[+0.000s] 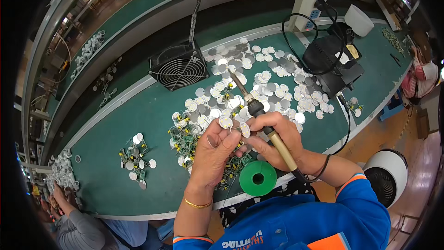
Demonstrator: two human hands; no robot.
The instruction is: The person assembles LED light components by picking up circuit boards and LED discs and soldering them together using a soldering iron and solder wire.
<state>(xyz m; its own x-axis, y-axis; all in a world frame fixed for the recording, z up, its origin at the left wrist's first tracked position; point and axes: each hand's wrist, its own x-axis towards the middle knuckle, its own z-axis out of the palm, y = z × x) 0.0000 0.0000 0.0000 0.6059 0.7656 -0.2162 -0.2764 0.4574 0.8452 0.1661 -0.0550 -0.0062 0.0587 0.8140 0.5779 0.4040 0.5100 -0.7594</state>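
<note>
My left hand [213, 150] pinches a small round white disc board [225, 121] between thumb and fingers, above the green workbench [152, 111]. Another disc [244, 129] sits between both hands. My right hand [273, 136] grips a soldering iron [255, 109] by its tan handle, the metal tip pointing up and away to the left, over the disc pile. A green spool of solder wire [258, 178] lies just below my hands near the bench's front edge. A heap of small green circuit boards [185, 141] lies under my left hand.
A large pile of round silver and white discs [268, 83] covers the bench centre. A black fan [178, 67] stands behind it, a black soldering station [333, 65] at right. More assembled parts [135, 157] lie at left. Another person [78, 224] sits at lower left. A white floor fan [387, 176] stands at right.
</note>
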